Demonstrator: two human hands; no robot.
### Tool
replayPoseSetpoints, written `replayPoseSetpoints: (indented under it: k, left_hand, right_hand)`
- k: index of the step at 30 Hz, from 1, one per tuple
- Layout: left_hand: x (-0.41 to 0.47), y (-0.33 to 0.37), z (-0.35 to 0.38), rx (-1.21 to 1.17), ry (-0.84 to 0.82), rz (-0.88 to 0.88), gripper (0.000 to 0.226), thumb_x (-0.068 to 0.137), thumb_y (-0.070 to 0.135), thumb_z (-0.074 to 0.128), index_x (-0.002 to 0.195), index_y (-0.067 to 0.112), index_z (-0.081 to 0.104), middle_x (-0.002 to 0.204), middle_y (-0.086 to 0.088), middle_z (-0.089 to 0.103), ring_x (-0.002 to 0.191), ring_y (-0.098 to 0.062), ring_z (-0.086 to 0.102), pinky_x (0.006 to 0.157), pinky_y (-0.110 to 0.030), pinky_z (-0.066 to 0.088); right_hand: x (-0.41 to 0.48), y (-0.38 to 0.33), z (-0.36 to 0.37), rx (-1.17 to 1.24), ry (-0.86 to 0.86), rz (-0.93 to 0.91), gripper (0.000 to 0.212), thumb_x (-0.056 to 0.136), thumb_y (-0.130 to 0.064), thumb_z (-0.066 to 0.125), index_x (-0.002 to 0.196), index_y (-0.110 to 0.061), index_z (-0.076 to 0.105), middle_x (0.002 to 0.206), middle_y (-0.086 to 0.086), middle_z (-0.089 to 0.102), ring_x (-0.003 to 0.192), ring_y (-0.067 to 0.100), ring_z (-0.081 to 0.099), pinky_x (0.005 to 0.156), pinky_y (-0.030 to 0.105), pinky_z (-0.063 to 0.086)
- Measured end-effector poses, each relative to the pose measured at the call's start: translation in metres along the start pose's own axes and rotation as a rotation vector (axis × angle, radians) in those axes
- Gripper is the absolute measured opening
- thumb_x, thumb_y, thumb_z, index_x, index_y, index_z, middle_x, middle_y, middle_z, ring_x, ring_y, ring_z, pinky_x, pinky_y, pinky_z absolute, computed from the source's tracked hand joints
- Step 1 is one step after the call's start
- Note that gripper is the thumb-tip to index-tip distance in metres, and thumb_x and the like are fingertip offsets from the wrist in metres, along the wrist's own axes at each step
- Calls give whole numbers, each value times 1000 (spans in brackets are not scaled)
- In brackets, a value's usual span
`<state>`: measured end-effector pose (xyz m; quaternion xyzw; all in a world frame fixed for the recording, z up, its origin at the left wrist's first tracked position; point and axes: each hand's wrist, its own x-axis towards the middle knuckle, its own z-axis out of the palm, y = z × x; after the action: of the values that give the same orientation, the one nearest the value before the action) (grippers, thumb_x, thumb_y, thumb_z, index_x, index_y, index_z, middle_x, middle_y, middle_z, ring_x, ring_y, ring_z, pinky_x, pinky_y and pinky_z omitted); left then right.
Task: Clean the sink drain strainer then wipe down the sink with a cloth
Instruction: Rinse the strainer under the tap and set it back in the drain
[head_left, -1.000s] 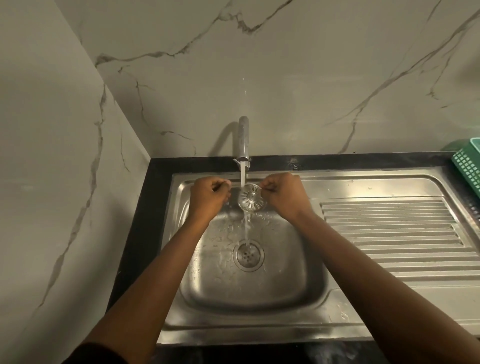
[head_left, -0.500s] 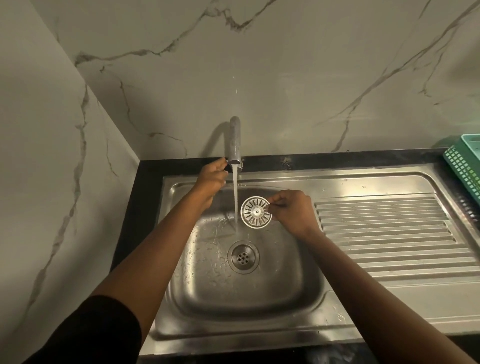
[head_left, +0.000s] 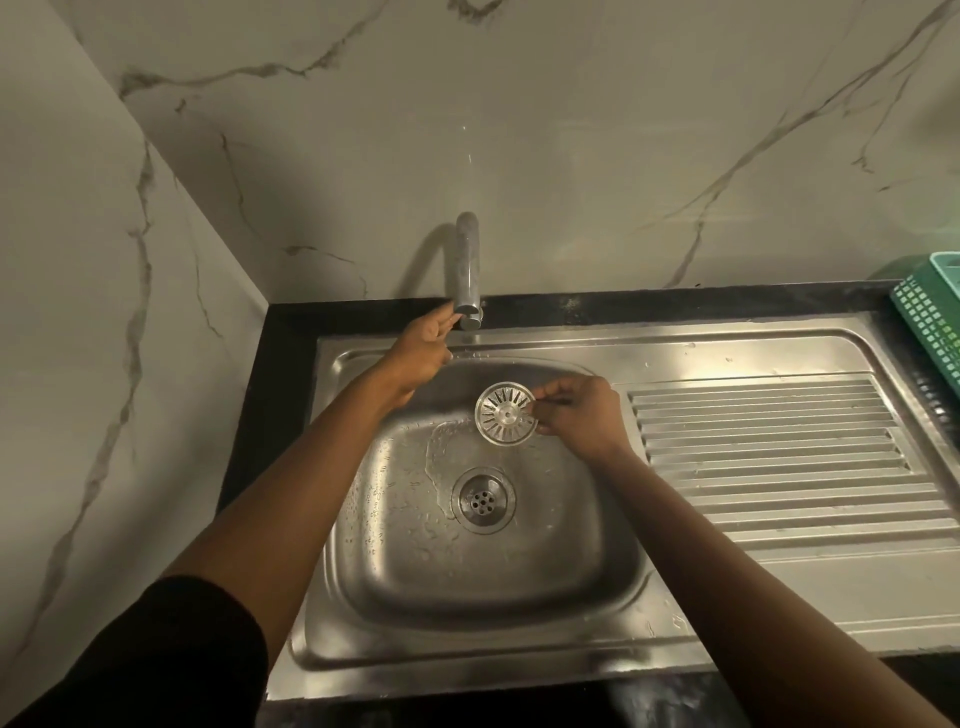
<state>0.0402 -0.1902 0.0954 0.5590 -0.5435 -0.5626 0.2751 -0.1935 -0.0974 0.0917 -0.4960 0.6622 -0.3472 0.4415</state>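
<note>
White marble-veined wall above a stainless-steel sink (head_left: 727, 345). The stream seen half a second ago no longer falls from the grey metal tap (head_left: 467, 270). The left hand (head_left: 423, 348) touches the tap's tip, grip undeterminable. The right hand (head_left: 582, 415) pinches the round slotted metal strainer (head_left: 506, 414) above the basin, so rinsing appears finished. One strainer, one tap, one open drain (head_left: 484, 500), one green plastic basket (head_left: 930, 317); no cloth visible.

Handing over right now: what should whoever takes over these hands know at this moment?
Left hand: fingers touch the tap at its spout end and hold nothing; no water is running.
Right hand: pinches the strainer by its rim, above the sink basin.
Drain: uncovered; the basin is wet.
Done: strainer is out and looks clean.
Left: reseat the strainer and wipe the sink; no cloth is in view.
</note>
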Motion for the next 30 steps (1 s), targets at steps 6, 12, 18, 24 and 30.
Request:
replayPoseSetpoints:
  k: [6, 12, 18, 24, 30]
  left_hand:
    - [-33, -42, 16, -74, 207, -79, 45, 99, 3, 64, 142, 16, 61, 138, -13, 68, 118, -26, 70, 102, -40, 58]
    - [-77, -95, 49, -156, 109, -270, 11, 96, 17, 75, 104, 9, 78, 91, -16, 82, 84, -33, 79, 74, -35, 66]
    - [-85, -125, 65, -87, 200, -332, 5, 93, 3, 74, 89, 2, 78, 74, -17, 78, 65, -24, 78, 63, -30, 65]
    - [-76, -161, 81, -86, 316, -514, 2, 90, -4, 75, 88, -5, 76, 85, -26, 78, 70, -33, 78, 65, -36, 68]
    - [-61, -191, 94, -27, 380, -564, 8, 85, -6, 77, 79, 0, 76, 82, -19, 79, 72, -35, 80, 72, -49, 68]
  right_hand:
    - [0, 18, 10, 60, -1, 116, 30, 79, -2, 84, 71, -30, 80, 74, -2, 79, 67, 16, 78, 65, 33, 65]
    - [-5, 40, 30, 43, -1, 211, 19, 77, 0, 85, 75, -18, 79, 72, 0, 78, 66, 15, 78, 64, 32, 66]
    - [-7, 66, 53, -25, -30, 318, 15, 78, 2, 82, 78, -13, 79, 72, 7, 77, 64, 22, 77, 66, 38, 66]
    - [0, 113, 81, -192, -70, 352, 15, 82, -7, 78, 74, -19, 79, 58, -8, 72, 55, 8, 71, 57, 24, 62]
    - [10, 144, 98, -340, -117, 383, 12, 84, -9, 76, 83, -19, 82, 68, -9, 70, 68, 7, 70, 58, 12, 47]
